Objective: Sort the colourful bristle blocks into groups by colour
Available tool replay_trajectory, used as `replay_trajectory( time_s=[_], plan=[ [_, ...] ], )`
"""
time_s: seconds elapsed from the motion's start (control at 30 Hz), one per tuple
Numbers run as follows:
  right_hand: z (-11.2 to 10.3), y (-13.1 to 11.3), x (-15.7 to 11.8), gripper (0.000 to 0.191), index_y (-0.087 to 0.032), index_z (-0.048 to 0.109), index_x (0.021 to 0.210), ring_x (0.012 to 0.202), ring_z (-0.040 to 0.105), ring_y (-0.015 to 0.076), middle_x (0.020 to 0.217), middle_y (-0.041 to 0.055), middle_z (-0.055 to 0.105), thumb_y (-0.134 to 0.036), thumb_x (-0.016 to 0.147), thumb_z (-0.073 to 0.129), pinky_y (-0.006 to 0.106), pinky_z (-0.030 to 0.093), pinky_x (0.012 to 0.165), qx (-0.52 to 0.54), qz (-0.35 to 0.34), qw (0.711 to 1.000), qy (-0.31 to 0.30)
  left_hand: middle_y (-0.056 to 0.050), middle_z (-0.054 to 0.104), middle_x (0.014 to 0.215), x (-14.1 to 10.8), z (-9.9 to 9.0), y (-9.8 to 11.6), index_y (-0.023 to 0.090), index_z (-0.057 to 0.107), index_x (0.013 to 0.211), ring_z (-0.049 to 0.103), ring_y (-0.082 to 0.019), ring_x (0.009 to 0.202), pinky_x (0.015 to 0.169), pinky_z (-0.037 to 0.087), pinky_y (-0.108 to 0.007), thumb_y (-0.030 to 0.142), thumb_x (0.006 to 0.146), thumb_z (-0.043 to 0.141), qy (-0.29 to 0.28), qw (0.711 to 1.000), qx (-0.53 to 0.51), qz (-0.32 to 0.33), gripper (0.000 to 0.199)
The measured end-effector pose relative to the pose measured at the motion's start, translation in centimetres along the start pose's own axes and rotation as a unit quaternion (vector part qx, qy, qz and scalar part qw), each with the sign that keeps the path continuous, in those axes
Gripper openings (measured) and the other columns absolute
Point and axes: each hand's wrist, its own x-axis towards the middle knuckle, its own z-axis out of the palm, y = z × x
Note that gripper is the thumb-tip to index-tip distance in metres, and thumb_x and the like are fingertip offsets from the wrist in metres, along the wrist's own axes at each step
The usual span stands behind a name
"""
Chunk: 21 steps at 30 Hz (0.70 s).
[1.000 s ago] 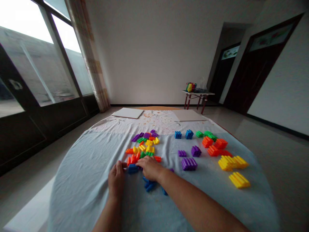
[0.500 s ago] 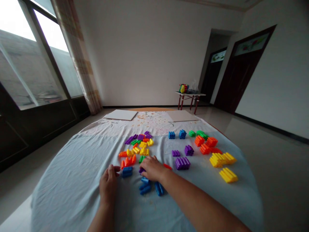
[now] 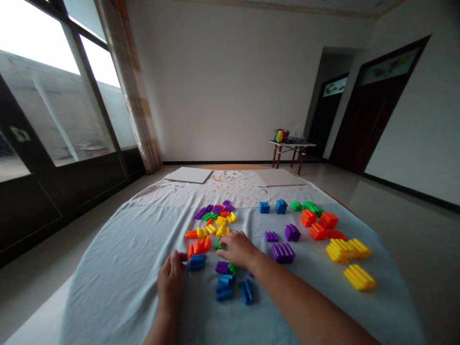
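Note:
My right hand [image 3: 240, 247] reaches over the middle of the pile, its thumb and fingers closed at a green ribbed plastic block [image 3: 218, 243]. Just below it on the cloth lie a purple block [image 3: 222, 267] and another green block [image 3: 233, 269]. My left hand [image 3: 171, 275] rests on its side at the left, fingers loosely apart with nothing seen in them. Its fingertips are beside a blue block [image 3: 197, 262], and I cannot tell whether they touch. Nearer to me are more blue blocks [image 3: 224, 292] and a blue pair [image 3: 246, 292]. Orange blocks [image 3: 199, 246] lie just beyond.
Mixed yellow [image 3: 222, 221] and purple pieces [image 3: 203, 212] lie farther back. On the right stand colour groups: blue [image 3: 281, 206], purple [image 3: 282, 253], green [image 3: 312, 208], orange [image 3: 318, 231] and yellow [image 3: 360, 277]. Two flat boards [image 3: 189, 175] lie at the table's far end.
My right hand has moved off the purple block, a little farther away to the green one. The purple block now lies uncovered. My left hand stays by the blue block. The view has shifted slightly.

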Motion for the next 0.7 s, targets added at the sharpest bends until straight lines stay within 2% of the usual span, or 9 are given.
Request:
replay_trajectory(
  time_s=[0.1, 0.23, 0.43, 0.57, 0.7],
  plan=[
    [-0.2, 1.7, 2.3, 0.027, -0.022, 0.067, 0.1, 0.104, 0.056, 0.0211, 0.105, 0.0066, 0.067, -0.035, 0.078, 0.058, 0.031, 0.039, 0.09, 0.011, 0.037, 0.998, 0.048, -0.003, 0.057, 0.059, 0.2, 0.0, -0.4, 0.018, 0.06, 0.068, 0.051, -0.02, 0.061, 0.062, 0.04, -0.033, 0.067, 0.073, 0.034, -0.007, 1.0, 0.005, -0.004, 0.055],
    [-0.1, 4.2, 6.4, 0.035, -0.021, 0.064, 0.108, 0.109, 0.053, 0.0211, 0.112, 0.0077, 0.063, -0.033, 0.076, 0.06, 0.029, 0.038, 0.093, 0.019, 0.104, 0.993, 0.058, -0.004, 0.058, 0.062, 0.1, 0.0, -0.4, 0.018, 0.06, 0.069, 0.052, -0.021, 0.063, 0.064, 0.04, -0.033, 0.072, 0.07, 0.032, -0.012, 1.0, 0.01, -0.024, 0.061],
    [0.6, 6.9, 13.5, 0.051, -0.021, 0.06, 0.113, 0.108, 0.055, 0.0258, 0.115, 0.0113, 0.061, -0.055, 0.075, 0.056, 0.033, 0.043, 0.085, 0.005, 0.206, 0.977, 0.046, -0.004, 0.058, 0.062, 0.0, 0.3, -0.8, 0.019, 0.06, 0.068, 0.052, -0.023, 0.065, 0.066, 0.041, -0.035, 0.077, 0.067, 0.03, -0.007, 0.998, 0.018, -0.059, 0.065],
    [1.5, 7.1, 17.5, 0.065, -0.021, 0.059, 0.115, 0.111, 0.053, 0.0327, 0.12, 0.0154, 0.058, -0.068, 0.072, 0.049, 0.042, 0.043, 0.084, -0.009, 0.255, 0.967, 0.016, -0.004, 0.058, 0.063, 0.2, 0.4, -1.8, 0.02, 0.059, 0.067, 0.053, -0.023, 0.066, 0.069, 0.041, -0.035, 0.076, 0.069, 0.031, -0.027, 0.998, 0.018, -0.051, 0.063],
    [2.9, 5.9, 19.7, 0.067, -0.024, 0.06, 0.116, 0.115, 0.048, 0.0361, 0.126, 0.0137, 0.053, -0.07, 0.068, 0.051, 0.049, 0.041, 0.086, -0.018, 0.234, 0.972, -0.028, -0.004, 0.059, 0.063, 0.1, 0.6, -2.0, 0.022, 0.057, 0.064, 0.053, -0.022, 0.063, 0.071, 0.041, -0.035, 0.071, 0.075, 0.03, -0.015, 0.999, 0.002, -0.04, 0.057]
  ],
)
